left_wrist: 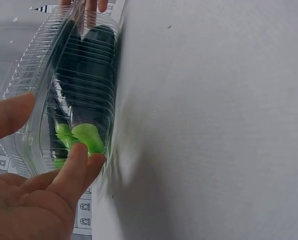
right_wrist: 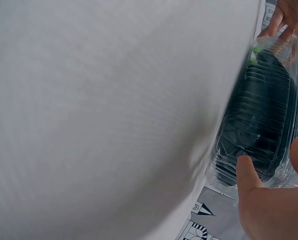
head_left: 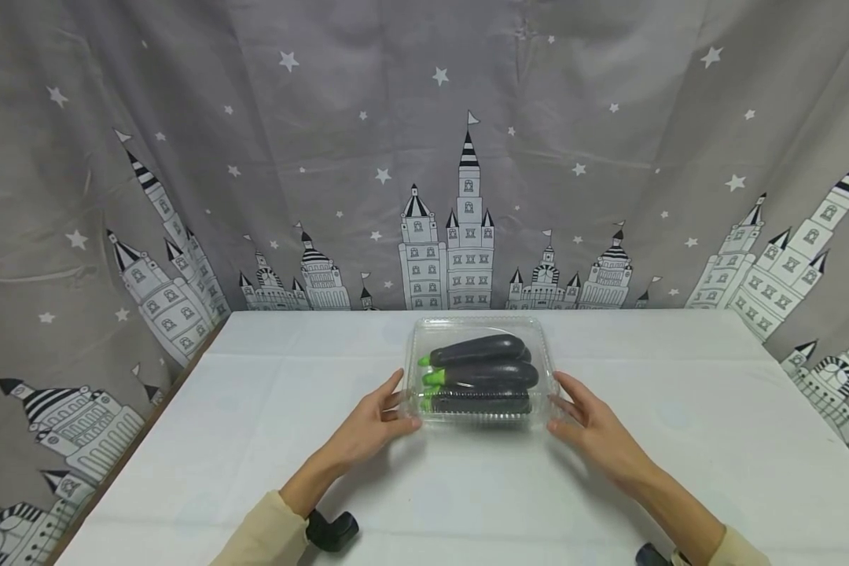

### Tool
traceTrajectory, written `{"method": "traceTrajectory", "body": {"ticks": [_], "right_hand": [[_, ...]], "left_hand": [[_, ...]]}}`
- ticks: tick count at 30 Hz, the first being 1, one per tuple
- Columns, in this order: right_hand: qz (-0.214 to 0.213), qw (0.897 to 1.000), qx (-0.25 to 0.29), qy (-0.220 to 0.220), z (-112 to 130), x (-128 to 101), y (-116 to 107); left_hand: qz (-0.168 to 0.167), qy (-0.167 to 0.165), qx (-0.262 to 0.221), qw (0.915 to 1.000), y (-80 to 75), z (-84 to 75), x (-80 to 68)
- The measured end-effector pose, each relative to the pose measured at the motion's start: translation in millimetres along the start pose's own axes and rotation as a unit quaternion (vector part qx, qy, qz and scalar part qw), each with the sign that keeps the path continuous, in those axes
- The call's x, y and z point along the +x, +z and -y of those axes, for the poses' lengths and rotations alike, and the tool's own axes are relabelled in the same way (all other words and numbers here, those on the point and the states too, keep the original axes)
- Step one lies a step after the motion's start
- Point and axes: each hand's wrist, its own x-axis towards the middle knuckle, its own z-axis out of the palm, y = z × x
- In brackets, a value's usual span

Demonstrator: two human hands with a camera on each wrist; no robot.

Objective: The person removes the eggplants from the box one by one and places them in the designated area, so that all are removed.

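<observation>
A clear plastic clamshell box (head_left: 477, 321) sits at the far middle of the white table, its lid down. Several dark eggplants (head_left: 484, 373) lie inside, their bright green stem ends to the left. My left hand (head_left: 371, 424) holds the box's left end; in the left wrist view its thumb (left_wrist: 13, 115) is at the ribbed rim and its fingertips (left_wrist: 78, 155) are by the side wall. At the opposite end my right hand (head_left: 597, 432) holds the box, with a finger (right_wrist: 246, 172) against the wall and the thumb near the rim.
White cloth covers the table (head_left: 269, 377). Behind it hangs a grey curtain (head_left: 339, 118) printed with castles and stars, which also runs along both sides. A black device (head_left: 332, 532) is worn at the left wrist, and another (head_left: 651, 555) at the right.
</observation>
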Motion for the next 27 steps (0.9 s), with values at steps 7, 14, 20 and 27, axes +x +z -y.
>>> {"method": "traceTrajectory", "body": {"ticks": [7,14,20,27], "right_hand": [[-0.011,1.000,-0.008,0.000,-0.7,0.5,1.2],[-0.014,1.000,-0.012,0.001,0.7,1.5,2.7],[-0.013,1.000,-0.005,0.005,3.2,1.3,2.6],[-0.010,1.000,0.022,0.014,1.0,2.4,2.6]], "left_hand": [[-0.005,0.004,0.006,1.0000,2.0,-0.2,1.1],[-0.009,0.014,-0.008,0.9998,4.5,1.3,4.2],[0.001,0.012,-0.018,0.9998,4.8,0.9,5.0],[0.005,0.013,-0.013,0.9998,4.7,0.0,4.8]]}}
